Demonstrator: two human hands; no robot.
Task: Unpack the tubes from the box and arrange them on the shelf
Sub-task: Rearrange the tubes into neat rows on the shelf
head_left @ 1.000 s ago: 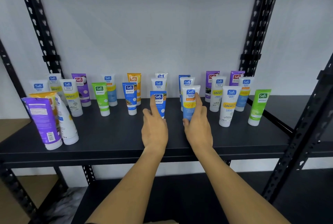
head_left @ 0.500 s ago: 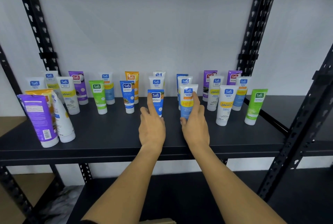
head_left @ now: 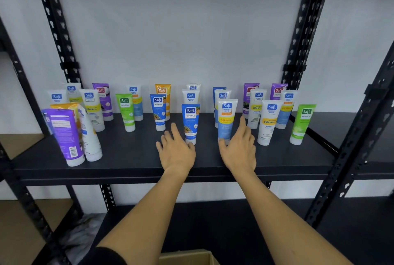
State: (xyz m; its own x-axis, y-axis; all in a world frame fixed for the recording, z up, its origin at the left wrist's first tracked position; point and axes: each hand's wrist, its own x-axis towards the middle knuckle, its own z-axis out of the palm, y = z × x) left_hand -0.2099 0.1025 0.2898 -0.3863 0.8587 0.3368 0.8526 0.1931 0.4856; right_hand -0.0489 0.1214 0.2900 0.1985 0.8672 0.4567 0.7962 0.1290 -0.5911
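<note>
Several Safi tubes stand cap-down in rows on the black shelf [head_left: 132, 158]. A dark blue Naturals tube [head_left: 190, 121] stands upright at the front middle. My left hand [head_left: 175, 150] rests just left of it, fingers spread, thumb close to its cap. A white and light blue Vitamin C tube [head_left: 226, 118] stands to the right. My right hand [head_left: 239, 147] lies beside it with fingers apart, thumb near its base. Neither hand grips a tube. The cardboard box [head_left: 187, 258] shows only its top edge at the bottom.
At the left front a purple tube [head_left: 64, 134] and a white tube [head_left: 90, 139] lean together. A green tube [head_left: 302, 124] stands far right. Black perforated uprights [head_left: 349, 147] frame the shelf. A lower shelf [head_left: 213, 222] runs beneath.
Both hands have let go of the two front tubes and opened, the fingers sliding off to the sides. The tubes stay standing.
</note>
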